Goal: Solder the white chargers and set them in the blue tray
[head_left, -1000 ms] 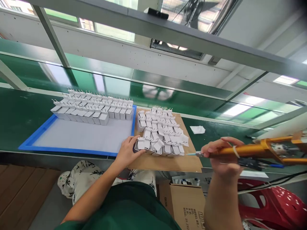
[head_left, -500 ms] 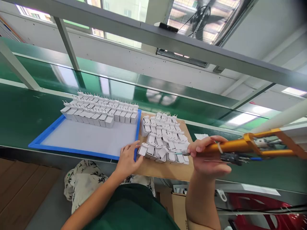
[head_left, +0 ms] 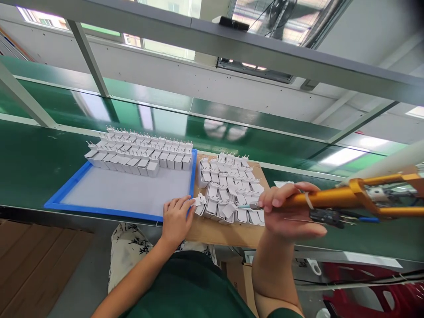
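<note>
At the near left corner of a block of white boxes (head_left: 213, 206), a tilted white cover (head_left: 200, 200) is pinched between thumb and forefinger of a worker's left hand (head_left: 176, 218). The right hand (head_left: 281, 218) is wrapped around a gold-coloured tool (head_left: 334, 198), its pale blue tip (head_left: 244, 206) at the nearest boxes. Beneath the block lies a cardboard sheet (head_left: 220, 235); beside it, a blue-rimmed tray (head_left: 107, 213) bears more boxes (head_left: 132, 165) along its far side, both on a green bench (head_left: 29, 165).

One left hand (head_left: 176, 219), one right hand (head_left: 285, 218), one orange tool (head_left: 334, 198), one blue-rimmed tray (head_left: 109, 213), one cardboard sheet (head_left: 221, 235), one desk (head_left: 29, 170); white plug cases (head_left: 228, 190) form two groups, too closely packed to count.
</note>
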Demonstrator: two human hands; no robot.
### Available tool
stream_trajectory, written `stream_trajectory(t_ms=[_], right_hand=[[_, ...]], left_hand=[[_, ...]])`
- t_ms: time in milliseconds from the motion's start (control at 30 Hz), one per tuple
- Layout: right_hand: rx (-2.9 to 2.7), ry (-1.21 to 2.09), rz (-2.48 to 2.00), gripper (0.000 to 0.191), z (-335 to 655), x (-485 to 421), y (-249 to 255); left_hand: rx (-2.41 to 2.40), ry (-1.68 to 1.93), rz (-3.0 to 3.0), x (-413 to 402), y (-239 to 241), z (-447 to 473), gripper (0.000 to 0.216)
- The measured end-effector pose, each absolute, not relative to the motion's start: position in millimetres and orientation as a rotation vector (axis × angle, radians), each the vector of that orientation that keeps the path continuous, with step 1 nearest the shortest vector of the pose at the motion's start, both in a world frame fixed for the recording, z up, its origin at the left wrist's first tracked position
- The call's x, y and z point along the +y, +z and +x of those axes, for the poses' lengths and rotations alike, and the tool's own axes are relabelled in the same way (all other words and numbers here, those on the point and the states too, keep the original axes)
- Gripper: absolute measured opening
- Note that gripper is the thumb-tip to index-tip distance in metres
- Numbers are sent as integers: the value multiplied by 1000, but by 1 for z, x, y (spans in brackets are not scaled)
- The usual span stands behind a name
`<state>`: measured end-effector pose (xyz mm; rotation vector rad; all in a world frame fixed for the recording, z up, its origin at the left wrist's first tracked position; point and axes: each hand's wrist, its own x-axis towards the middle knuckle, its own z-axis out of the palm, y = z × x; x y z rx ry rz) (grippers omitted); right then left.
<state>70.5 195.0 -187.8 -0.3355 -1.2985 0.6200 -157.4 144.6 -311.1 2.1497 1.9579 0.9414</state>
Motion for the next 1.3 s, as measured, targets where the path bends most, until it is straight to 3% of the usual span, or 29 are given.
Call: stream_trajectory(t_ms=[200,400,767,1300], right_hand=[[-1331,672,-174,54,57,191,-177],[-1367,789,-30,48,36,193,-164],[-1326,855,21,34,-4,209,-152],[-1327,787,-50,32,-4,216,-158]], left_hand=[[2080,685,2216,144,-313,-142,54],[1968,658,2118,157,-312,-143,42],[1359,1262,1788,168,-291,-165,53],[1353,1372,1967,169,-255,-179,40]])
